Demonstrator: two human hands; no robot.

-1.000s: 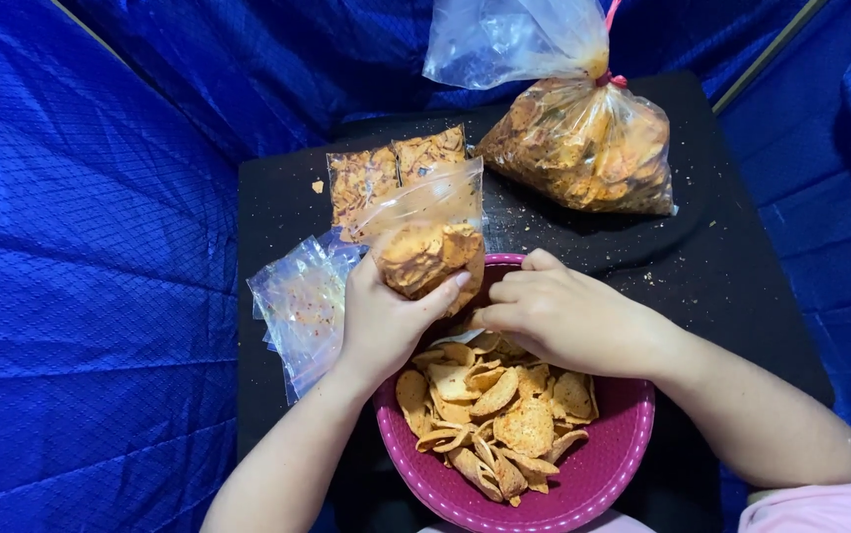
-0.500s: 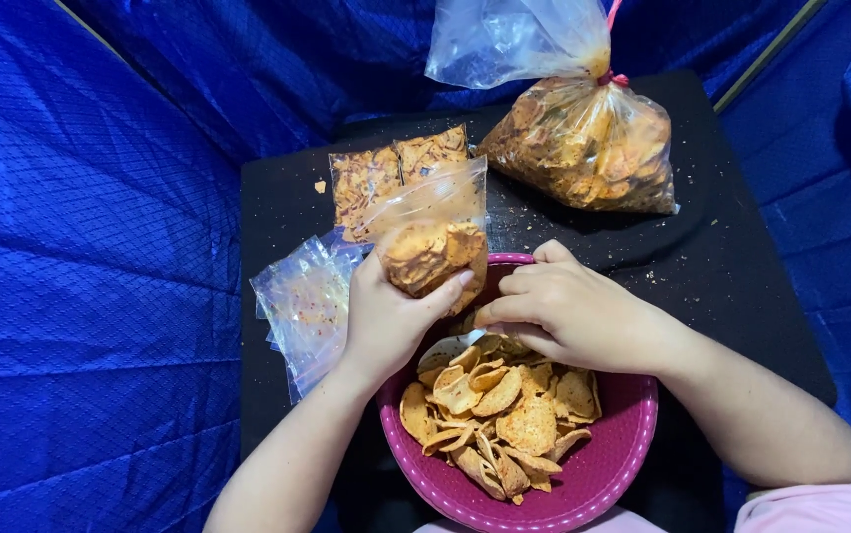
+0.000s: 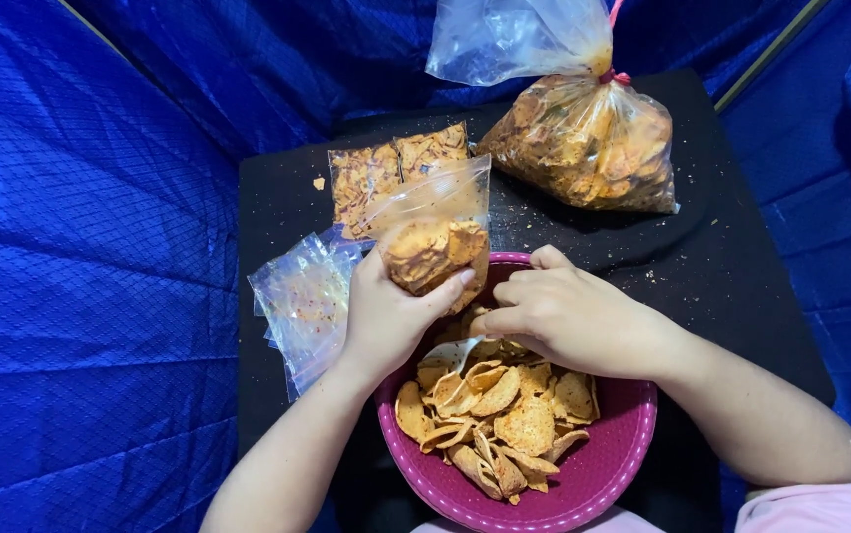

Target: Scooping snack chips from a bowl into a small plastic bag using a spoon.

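table (image 3: pixel 741 266) black, blue tarp around | big tied bag (image 3: pixel 593 138) at 1 o'clock | bowl (image 3: pixel 632 444) of chips at 6 | left hand (image 3: pixel 386 316) closed round small bag (image 3: pixel 435 247), upright, mouth to 12, over bowl's 11 rim | right hand (image 3: pixel 573 316) touching, curled on scoop (image 3: pixel 450 353), nearer chips | vs earlier: bag slightly higher
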